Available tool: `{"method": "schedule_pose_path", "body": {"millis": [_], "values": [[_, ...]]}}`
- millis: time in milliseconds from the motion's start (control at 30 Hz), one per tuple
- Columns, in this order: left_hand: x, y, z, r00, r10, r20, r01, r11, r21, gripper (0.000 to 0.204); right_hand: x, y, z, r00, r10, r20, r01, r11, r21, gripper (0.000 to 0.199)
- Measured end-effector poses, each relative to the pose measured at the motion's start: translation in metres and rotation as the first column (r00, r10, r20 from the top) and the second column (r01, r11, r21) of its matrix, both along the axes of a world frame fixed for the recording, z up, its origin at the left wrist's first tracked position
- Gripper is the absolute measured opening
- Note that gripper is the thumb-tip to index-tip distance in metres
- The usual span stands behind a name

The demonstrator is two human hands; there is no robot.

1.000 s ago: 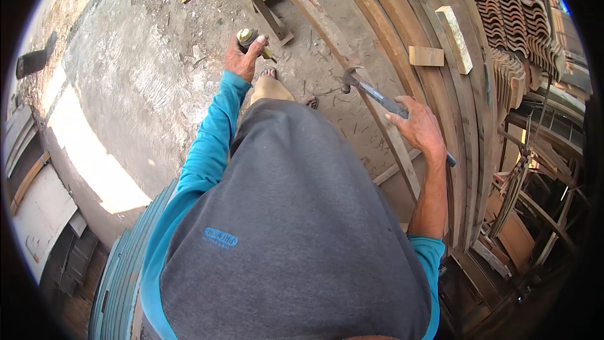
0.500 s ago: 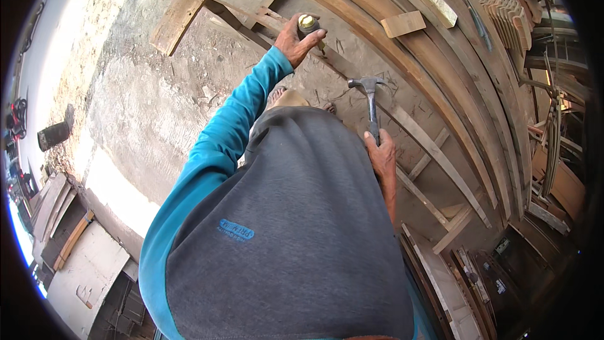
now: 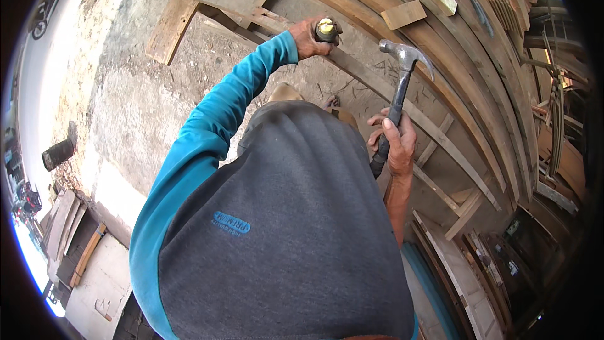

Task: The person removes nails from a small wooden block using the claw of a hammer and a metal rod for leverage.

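My left hand [image 3: 310, 38], in a blue sleeve, is closed round a dark upright tool with a round yellowish end [image 3: 326, 27]. Its lower part is hidden by the hand, so its exact kind does not show. Under that hand runs a long wooden strip [image 3: 415, 115]; whether the tool touches it cannot be seen. My right hand [image 3: 400, 143] grips a claw hammer [image 3: 399, 88] by its dark handle. The hammer's metal head is raised, to the right of my left hand, with the claw pointing right.
Long curved-looking beams [image 3: 440, 69] lie along the right, with a short wood block [image 3: 403, 14] on them. Roof tiles [image 3: 503, 0] are stacked at the far right. A wide board [image 3: 179, 19] crosses the strip at upper left. Leaning panels [image 3: 97, 277] stand at lower left.
My right hand has raised the hammer, and its head is now higher and farther right. My left hand has shifted slightly right with the dark tool still held.
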State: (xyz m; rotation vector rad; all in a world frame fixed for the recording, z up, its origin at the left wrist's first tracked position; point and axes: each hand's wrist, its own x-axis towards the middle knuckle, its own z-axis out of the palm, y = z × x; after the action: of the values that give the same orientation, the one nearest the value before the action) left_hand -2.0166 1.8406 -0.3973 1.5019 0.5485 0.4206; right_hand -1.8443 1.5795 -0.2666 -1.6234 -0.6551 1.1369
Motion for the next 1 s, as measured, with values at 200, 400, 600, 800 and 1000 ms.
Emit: {"method": "schedule_pose_path", "body": {"millis": [200, 400, 600, 800, 1000], "values": [[0.002, 0.013, -0.004, 0.991, -0.134, 0.022, 0.131, 0.988, 0.085, 0.040, -0.009, 0.019, 0.019, 0.970, 0.102, 0.219, -0.086, 0.993, -0.081, 0.024], [0.013, 0.029, -0.031, 0.961, -0.277, 0.022, 0.259, 0.921, 0.290, 0.037, -0.040, 0.060, 0.081, 0.893, -0.078, 0.444, -0.140, 0.888, 0.438, 0.029], [0.017, 0.032, -0.011, 0.898, -0.437, 0.048, 0.414, 0.878, 0.241, 0.044, -0.036, 0.056, 0.042, 0.634, 0.254, 0.731, -0.262, 0.959, -0.106, 0.040], [0.026, 0.032, -0.012, 0.895, -0.439, 0.071, 0.405, 0.870, 0.283, 0.040, -0.042, 0.058, 0.039, 0.591, 0.351, 0.726, -0.206, 0.936, -0.284, 0.032], [0.022, 0.034, -0.010, 0.941, -0.281, 0.187, 0.287, 0.958, -0.002, 0.052, -0.040, 0.071, 0.055, 0.640, 0.243, 0.729, -0.131, 0.969, -0.208, 0.032]]}}
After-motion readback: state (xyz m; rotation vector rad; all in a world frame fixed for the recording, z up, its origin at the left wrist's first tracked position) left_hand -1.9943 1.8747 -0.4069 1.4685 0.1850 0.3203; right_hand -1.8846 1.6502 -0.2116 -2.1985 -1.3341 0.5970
